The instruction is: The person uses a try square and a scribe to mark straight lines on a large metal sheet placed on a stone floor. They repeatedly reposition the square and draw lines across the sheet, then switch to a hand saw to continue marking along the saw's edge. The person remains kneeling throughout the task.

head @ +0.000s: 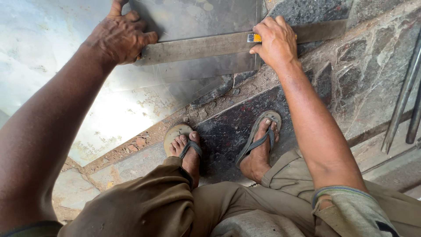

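The left hand pressed flat on a long metal ruler, fingers spread, not gripping. The ruler lay across a metal sheet on the stone floor. The right hand had its fingers closed on a small yellow-tipped tool at the ruler's edge. The ruler could have slipped and spoiled the line. The sheet's sharp edge could have cut a hand. No boxes or bowls were in view.

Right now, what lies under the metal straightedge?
The straightedge lies flat on a metal sheet. Its right end passes the sheet's edge over the stone floor. The left hand and right hand cover parts of it, hiding what is beneath them.
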